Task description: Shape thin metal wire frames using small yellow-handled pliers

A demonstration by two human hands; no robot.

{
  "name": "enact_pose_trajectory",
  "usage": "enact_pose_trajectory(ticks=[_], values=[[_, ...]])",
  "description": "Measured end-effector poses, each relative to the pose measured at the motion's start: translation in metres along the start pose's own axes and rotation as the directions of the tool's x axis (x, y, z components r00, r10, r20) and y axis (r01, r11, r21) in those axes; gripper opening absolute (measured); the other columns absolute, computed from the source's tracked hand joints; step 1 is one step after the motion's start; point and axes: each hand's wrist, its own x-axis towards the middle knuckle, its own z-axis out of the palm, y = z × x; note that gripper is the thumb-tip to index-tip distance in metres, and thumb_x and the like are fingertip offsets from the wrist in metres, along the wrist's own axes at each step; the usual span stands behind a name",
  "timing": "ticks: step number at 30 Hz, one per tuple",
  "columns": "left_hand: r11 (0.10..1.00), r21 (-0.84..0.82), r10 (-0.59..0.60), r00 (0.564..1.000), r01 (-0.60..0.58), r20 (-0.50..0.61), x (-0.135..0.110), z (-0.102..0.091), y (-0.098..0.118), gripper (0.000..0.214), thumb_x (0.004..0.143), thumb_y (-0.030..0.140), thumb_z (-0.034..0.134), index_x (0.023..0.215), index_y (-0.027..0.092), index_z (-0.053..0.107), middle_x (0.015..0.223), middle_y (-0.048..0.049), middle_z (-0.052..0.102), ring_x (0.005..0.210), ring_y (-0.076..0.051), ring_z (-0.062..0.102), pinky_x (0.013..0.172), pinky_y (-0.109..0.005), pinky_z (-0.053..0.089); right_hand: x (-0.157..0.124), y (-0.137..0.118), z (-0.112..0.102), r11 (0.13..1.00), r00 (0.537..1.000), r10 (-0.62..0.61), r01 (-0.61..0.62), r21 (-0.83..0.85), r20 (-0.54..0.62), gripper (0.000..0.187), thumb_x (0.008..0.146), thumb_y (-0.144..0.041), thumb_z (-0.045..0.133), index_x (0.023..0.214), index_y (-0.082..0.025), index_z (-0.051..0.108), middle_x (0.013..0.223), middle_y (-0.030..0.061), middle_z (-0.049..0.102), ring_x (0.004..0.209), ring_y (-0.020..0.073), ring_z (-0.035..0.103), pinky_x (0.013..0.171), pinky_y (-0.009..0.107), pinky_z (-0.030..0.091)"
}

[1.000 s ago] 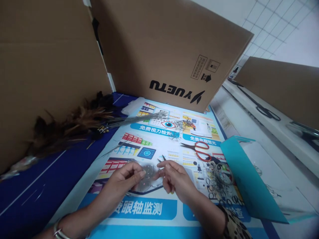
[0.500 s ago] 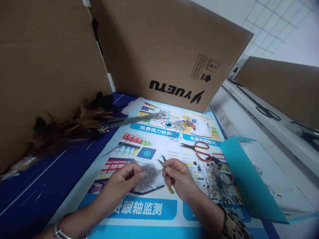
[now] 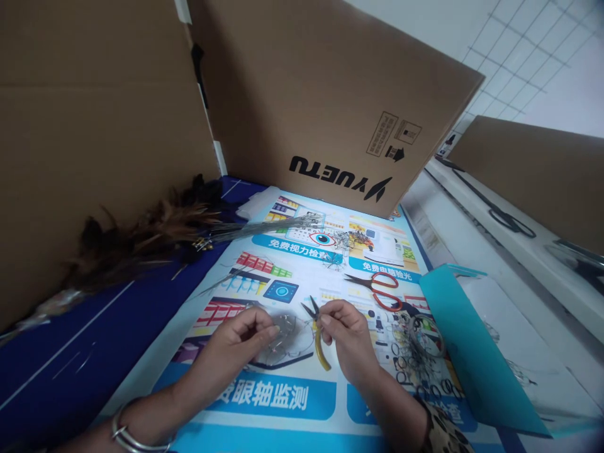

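My left hand [image 3: 248,336] is closed, thumb against fingers, on a small piece of thin bent wire [image 3: 285,326]; its exact shape is hard to make out. Facing it, my right hand [image 3: 346,333] grips a pair of pliers [image 3: 321,343] with yellow handles. The dark jaws are parted and point up and to the left, with nothing visible between them. A fine strand of wire curves between the two hands. Beyond my right hand, red-handled scissors [image 3: 387,291] lie on the printed poster sheet [image 3: 278,431].
Tangled wire loops and rings [image 3: 419,346] lie on the right, beside a teal open box [image 3: 481,352]. Long thin wires [image 3: 264,226] and dark brown feathers [image 3: 141,233] lie at the left. A tall cardboard panel [image 3: 330,100] stands behind.
The pliers have turned in my right hand, so more of the yellow handle shows and the jaws sit slightly further right. My left hand holds nearly still. The view has shifted slightly.
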Motion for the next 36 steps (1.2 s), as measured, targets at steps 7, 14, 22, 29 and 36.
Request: enact_pose_trajectory(ticks=[7,14,22,29,36], values=[[0.996,0.080,0.050,0.999,-0.049,-0.010,0.001,0.002,-0.003,0.020,0.080,0.031,0.052,0.068,0.017,0.044,0.060,0.0059,0.037,0.055,-0.008,0.035,0.051,-0.019,0.030,-0.003,-0.007,0.010,0.975,0.997,0.001,0.016,-0.224,0.077,0.025,0.075,-0.027,0.060,0.099,-0.021,0.054,0.076,-0.0013,0.052,0.065,0.0097,0.048,0.060,0.023,0.040],[0.983,0.168,0.072,0.997,-0.074,0.012,-0.004,0.004,-0.002,0.019,0.080,0.031,0.051,0.069,0.017,0.047,0.061,0.0046,0.040,0.055,-0.009,0.036,0.050,-0.019,0.030,-0.007,0.000,0.018,0.853,0.998,-0.039,0.056,-0.518,0.043,0.032,0.070,-0.020,0.061,0.101,-0.021,0.052,0.071,-0.0038,0.047,0.062,0.0093,0.046,0.056,0.021,0.039],[0.998,0.064,0.012,0.998,-0.015,0.057,-0.008,0.011,-0.002,0.018,0.080,0.031,0.051,0.093,0.020,0.045,0.060,0.0069,0.041,0.051,-0.008,0.038,0.049,-0.019,0.031,-0.010,0.002,0.020,0.714,0.976,-0.214,0.178,-0.677,0.031,0.028,0.075,-0.015,0.050,0.101,-0.022,0.053,0.078,-0.0006,0.048,0.066,0.0108,0.048,0.060,0.022,0.041],[1.000,0.001,-0.030,0.991,0.031,0.130,-0.013,0.020,0.001,0.028,0.080,0.029,0.050,0.105,0.021,0.041,0.059,0.0077,0.040,0.049,-0.008,0.037,0.046,-0.019,0.031,-0.012,0.005,0.019,0.673,0.981,-0.193,0.117,-0.730,-0.021,0.026,0.072,-0.015,0.052,0.097,-0.022,0.056,0.065,-0.0039,0.045,0.058,0.0101,0.046,0.056,0.022,0.038],[0.999,0.044,-0.005,0.999,0.003,0.051,-0.014,0.017,0.006,0.026,0.080,0.028,0.049,0.103,0.020,0.042,0.059,0.0075,0.038,0.051,-0.008,0.035,0.047,-0.018,0.029,-0.010,0.003,0.023,0.869,0.997,-0.074,0.064,-0.491,0.000,0.031,0.074,-0.017,0.054,0.104,-0.021,0.049,0.074,-0.0028,0.046,0.061,0.0084,0.046,0.055,0.020,0.039]])
